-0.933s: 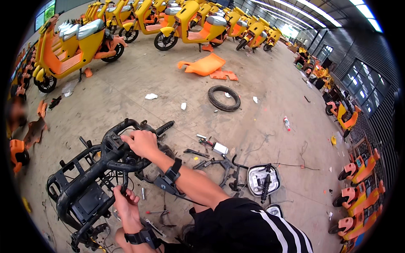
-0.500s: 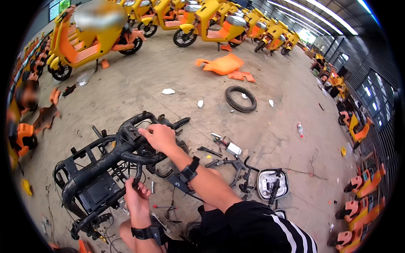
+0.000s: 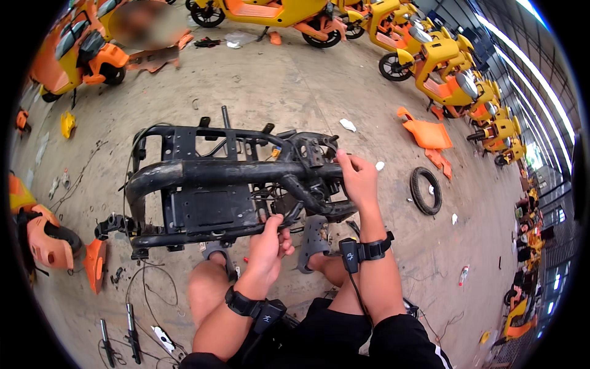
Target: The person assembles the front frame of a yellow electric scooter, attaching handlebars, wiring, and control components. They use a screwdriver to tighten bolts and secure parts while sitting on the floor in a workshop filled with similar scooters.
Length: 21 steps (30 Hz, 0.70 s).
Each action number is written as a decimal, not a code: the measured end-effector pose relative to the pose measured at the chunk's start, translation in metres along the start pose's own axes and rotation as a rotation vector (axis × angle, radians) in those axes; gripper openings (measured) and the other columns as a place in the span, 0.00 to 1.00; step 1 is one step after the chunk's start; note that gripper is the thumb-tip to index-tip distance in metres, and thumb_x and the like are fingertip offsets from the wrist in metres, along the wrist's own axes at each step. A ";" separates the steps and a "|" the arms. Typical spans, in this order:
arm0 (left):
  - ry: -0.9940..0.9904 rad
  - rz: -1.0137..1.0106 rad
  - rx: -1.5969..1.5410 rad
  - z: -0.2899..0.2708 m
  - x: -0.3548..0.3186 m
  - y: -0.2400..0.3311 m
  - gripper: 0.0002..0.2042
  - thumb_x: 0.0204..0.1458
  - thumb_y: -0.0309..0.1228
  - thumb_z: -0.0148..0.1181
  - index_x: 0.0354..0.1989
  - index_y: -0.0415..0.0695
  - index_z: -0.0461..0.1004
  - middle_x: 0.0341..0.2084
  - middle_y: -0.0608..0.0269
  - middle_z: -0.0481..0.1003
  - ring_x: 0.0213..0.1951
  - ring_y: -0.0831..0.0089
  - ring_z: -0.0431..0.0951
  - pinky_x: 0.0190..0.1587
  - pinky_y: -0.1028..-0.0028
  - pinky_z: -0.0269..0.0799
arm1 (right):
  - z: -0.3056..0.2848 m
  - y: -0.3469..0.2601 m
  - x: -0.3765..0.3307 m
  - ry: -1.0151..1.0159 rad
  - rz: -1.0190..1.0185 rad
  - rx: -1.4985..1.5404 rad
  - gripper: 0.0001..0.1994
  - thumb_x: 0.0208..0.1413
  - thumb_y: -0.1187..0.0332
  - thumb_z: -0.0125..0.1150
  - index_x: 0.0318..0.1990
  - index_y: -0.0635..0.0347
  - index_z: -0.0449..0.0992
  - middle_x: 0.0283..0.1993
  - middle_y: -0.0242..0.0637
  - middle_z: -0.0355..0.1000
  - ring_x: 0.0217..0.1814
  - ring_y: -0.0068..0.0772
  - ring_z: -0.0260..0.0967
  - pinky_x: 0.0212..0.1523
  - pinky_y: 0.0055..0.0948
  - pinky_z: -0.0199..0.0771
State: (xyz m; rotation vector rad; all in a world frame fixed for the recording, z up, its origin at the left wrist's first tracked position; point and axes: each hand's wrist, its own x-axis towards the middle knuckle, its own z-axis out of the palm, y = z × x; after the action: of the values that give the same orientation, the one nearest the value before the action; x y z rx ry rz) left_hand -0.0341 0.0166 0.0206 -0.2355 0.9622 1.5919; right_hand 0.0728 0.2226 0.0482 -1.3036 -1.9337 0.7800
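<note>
A black metal scooter frame (image 3: 227, 172) of thick scuffed tubes and brackets lies across the floor before me. My left hand (image 3: 267, 249) has its fingers curled at the near lower tube, right of a flat black panel (image 3: 206, 208). At the right end of the frame, my right hand (image 3: 361, 181) is closed round the thick tube; its fingertips are partly hidden behind the metal. Thin cables (image 3: 264, 194) show inside the frame between the hands. Both wrists wear black straps with small boxes.
My feet in grey clogs (image 3: 315, 237) are close under the frame. Shock absorbers (image 3: 132, 332) and loose cables lie at the lower left. A tyre (image 3: 426, 191) and an orange body panel (image 3: 428, 132) lie to the right. Yellow scooters (image 3: 439, 71) stand in rows behind.
My view has swung left, so the frame now sits level and central. My left hand remains by the lower tube, and my right hand has moved from atop the frame to its right end.
</note>
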 end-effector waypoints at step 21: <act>-0.046 0.053 0.074 -0.002 0.002 -0.001 0.09 0.57 0.37 0.57 0.32 0.47 0.67 0.18 0.66 0.69 0.18 0.76 0.65 0.21 0.73 0.61 | 0.001 0.000 0.017 -0.149 -0.043 -0.217 0.22 0.54 0.42 0.56 0.38 0.51 0.82 0.29 0.44 0.76 0.36 0.46 0.76 0.36 0.37 0.72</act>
State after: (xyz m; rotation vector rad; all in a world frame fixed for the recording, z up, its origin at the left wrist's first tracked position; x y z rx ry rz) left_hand -0.0346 0.0163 0.0177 -0.1226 0.9972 1.5995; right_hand 0.0674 0.2388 0.0508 -1.3584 -2.2088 0.6773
